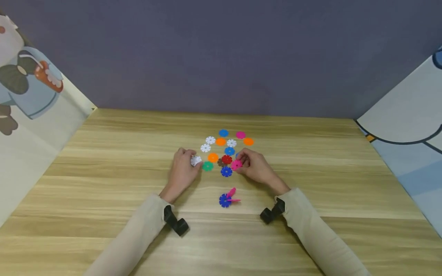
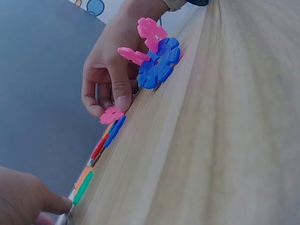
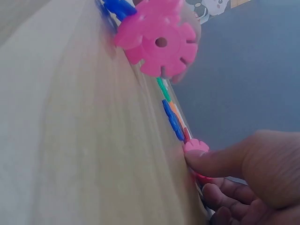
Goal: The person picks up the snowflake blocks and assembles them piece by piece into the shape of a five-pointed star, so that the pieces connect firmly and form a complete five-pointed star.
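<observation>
In the head view my left hand (image 1: 183, 167) has its thumb and fingers at opposite edges of a white snowflake disc (image 1: 196, 160) low over the table. A green disc (image 1: 207, 166) lies just right of that thumb. My right hand (image 1: 254, 165) pinches a pink snowflake disc (image 1: 236, 165) between thumb and fingers, tilted up in the left wrist view. Beside it are a red disc (image 1: 226, 159), a brown disc (image 1: 221, 162) partly covered, and a dark blue disc (image 1: 226, 171). Nearer me stands a joined piece, a blue disc (image 1: 225, 200) with two pink discs (image 2: 152, 33) slotted into it.
Behind the hands lie several loose discs, among them orange (image 1: 213, 157), light blue (image 1: 223, 133), white (image 1: 210, 140) and pink (image 1: 240, 135). The wooden table (image 1: 103, 172) meets a dark grey panel (image 1: 221, 57) at its far edge, with cartoon-printed walls on both sides.
</observation>
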`<move>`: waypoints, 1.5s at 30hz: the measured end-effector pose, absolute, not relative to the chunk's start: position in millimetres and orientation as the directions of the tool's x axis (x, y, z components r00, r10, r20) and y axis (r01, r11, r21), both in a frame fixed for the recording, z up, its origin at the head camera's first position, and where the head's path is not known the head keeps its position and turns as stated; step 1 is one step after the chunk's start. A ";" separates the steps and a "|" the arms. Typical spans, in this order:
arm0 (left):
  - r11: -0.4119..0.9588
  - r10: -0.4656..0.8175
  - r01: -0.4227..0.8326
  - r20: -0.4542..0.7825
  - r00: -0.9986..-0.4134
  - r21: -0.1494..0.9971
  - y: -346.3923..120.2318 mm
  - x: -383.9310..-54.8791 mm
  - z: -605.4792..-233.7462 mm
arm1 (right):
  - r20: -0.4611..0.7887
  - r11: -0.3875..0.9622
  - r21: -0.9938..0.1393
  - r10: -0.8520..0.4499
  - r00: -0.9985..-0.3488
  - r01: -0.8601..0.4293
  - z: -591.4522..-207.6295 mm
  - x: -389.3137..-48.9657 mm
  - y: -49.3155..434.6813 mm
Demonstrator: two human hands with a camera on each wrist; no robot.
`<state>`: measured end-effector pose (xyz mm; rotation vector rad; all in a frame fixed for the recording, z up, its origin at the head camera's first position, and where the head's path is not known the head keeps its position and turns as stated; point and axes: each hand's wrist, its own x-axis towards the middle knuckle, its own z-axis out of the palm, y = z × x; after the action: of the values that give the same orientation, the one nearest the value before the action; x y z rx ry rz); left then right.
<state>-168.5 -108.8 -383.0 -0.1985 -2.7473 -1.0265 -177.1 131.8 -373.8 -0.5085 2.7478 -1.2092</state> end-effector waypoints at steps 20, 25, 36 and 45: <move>0.465 0.045 0.302 0.319 -0.947 0.832 -116.5 -177.8 -391.7 | 0.061 0.607 -0.738 -0.372 -0.926 -0.293 -372.6 -178.4 131.5; 0.307 0.052 0.309 0.308 -0.950 0.900 -108.8 -174.5 -383.9 | 0.089 0.605 -0.734 -0.365 -0.927 -0.309 -371.4 -177.5 131.1; 0.187 0.117 0.277 0.259 -0.959 0.942 -87.4 -168.9 -358.4 | 0.186 0.587 -0.714 -0.366 -0.912 -0.381 -340.8 -170.9 137.9; 0.176 0.138 0.284 0.262 -0.955 0.943 -76.6 -164.4 -338.8 | 0.275 0.555 -0.704 -0.363 -0.890 -0.444 -314.2 -164.6 138.7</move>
<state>-164.4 -76.6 -338.8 -0.4182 -2.3168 -1.8995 -164.6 138.7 -314.2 -0.7436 2.8552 -1.3377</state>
